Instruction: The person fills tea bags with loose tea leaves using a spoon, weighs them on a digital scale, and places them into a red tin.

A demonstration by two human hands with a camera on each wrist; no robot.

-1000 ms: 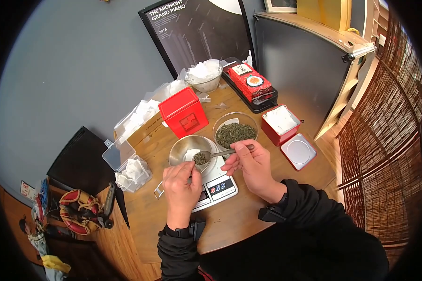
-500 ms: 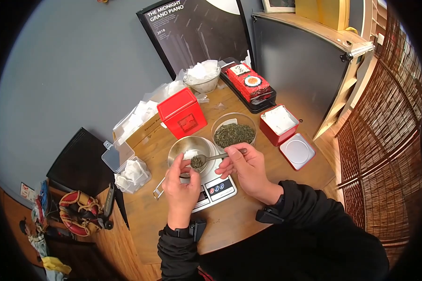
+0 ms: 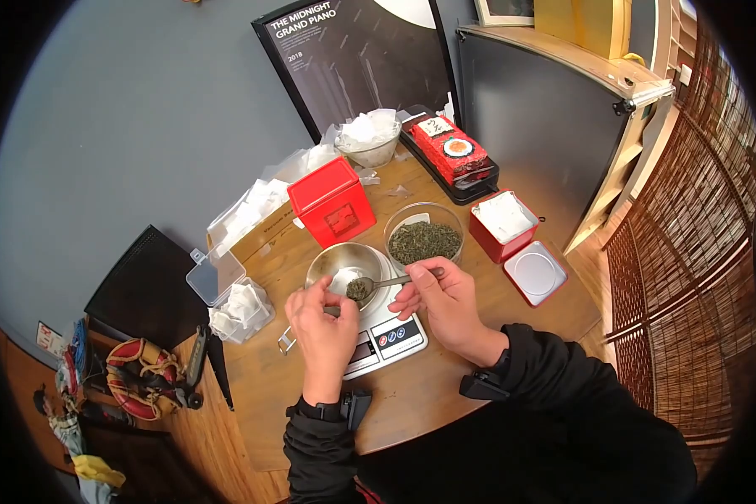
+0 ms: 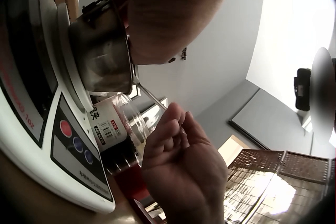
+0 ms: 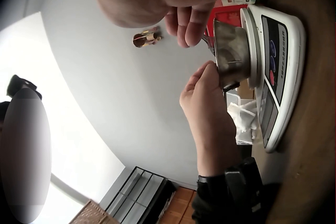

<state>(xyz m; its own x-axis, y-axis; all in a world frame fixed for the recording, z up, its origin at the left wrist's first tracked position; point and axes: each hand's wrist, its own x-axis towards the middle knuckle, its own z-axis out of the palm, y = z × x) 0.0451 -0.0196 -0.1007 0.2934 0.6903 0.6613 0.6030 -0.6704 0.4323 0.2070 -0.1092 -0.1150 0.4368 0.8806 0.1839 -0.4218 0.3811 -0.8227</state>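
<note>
My right hand (image 3: 449,307) holds a metal spoon (image 3: 391,281) by its handle, thumb on top. Dried green leaves (image 3: 358,289) fill the spoon's bowl, which hangs over a steel cup (image 3: 317,267) with a wire handle. Inside the cup lies something white (image 3: 343,278). My left hand (image 3: 321,332) is at the cup's near rim, its fingers bent and parted, thumb beside the spoon's tip. Under the cup is a white kitchen scale (image 3: 397,343). Behind the right hand stands a clear, labelled jar (image 4: 107,124) of the same leaves (image 3: 424,241).
A red tin (image 3: 332,202) stands behind the cup. At right are an open red tin (image 3: 500,235) with white contents and its lid (image 3: 536,275). A plastic box (image 3: 242,312) of white pouches sits at left. Farther back are a glass bowl (image 3: 370,155) and a red package (image 3: 454,151).
My left fingers were together over the spoon's tip, then spread apart, and now have drawn back left with the fingers bent. The spoon has shifted only slightly.
</note>
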